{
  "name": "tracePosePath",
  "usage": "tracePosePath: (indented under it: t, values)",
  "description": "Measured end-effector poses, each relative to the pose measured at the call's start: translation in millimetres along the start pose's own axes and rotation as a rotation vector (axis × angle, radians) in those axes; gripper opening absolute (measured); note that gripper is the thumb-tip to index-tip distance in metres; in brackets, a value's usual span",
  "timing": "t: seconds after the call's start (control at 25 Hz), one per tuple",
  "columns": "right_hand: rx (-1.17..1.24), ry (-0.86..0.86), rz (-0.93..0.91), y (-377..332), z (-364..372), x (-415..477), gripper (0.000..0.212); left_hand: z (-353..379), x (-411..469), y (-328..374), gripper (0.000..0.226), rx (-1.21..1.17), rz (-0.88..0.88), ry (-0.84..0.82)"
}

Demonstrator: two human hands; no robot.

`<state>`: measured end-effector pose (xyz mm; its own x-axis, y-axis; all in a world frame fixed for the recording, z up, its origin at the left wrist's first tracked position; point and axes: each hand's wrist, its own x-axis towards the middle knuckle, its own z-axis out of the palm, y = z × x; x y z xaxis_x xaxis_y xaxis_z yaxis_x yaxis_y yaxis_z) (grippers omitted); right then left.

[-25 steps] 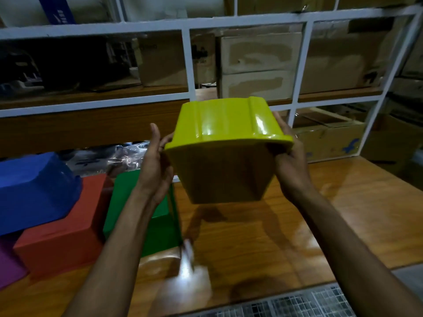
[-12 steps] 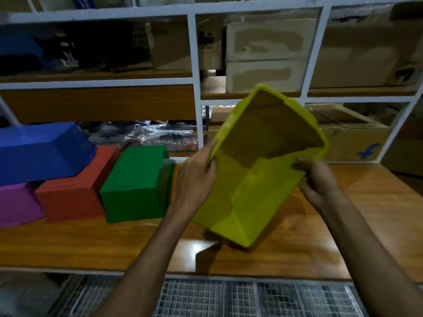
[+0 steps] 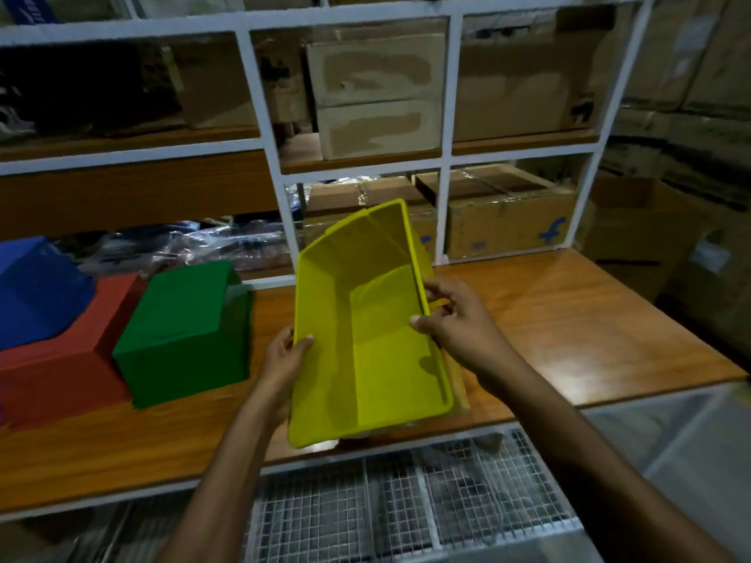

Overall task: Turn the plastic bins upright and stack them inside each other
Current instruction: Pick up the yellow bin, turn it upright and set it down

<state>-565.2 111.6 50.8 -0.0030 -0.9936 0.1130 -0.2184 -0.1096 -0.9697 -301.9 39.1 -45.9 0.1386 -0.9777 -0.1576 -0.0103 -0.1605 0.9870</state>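
Two side rims of the mouth-up yellow bin [image 3: 378, 359] are what I see curled fingers holding, left hand [image 3: 284, 359] and right hand [image 3: 451, 319], at the wooden counter [image 3: 569, 319] front edge, with the overturned green bin [image 3: 183, 319], red bin [image 3: 61, 371] and blue bin [image 3: 36, 290] to the left, below white shelving [image 3: 445, 115] of cardboard boxes [image 3: 374, 87].

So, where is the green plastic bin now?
In the head view, the green plastic bin lies upside down on the wooden table, left of centre, between the red plastic bin and the yellow plastic bin.

Bin [image 3: 378, 351] right of overturned bins [image 3: 183, 319] on table [image 3: 569, 319]
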Motion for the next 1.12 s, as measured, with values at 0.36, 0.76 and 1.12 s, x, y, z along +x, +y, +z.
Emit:
tracePosePath:
  t: [0.36, 0.76, 1.12]
  values:
    - [0.239, 0.109, 0.505, 14, -134, -2, 0.038, 85, -14, 43, 0.013, 0.067, -0.154, -0.345]
    - [0.009, -0.021, 0.583, 112, -311, 83, 0.032, 286, 9, 40, 0.007, 0.073, -0.211, -0.232]
    - [-0.198, 0.052, 0.503, 171, -433, 169, 0.031, 444, 40, 51, 0.024, 0.034, -0.213, -0.184]
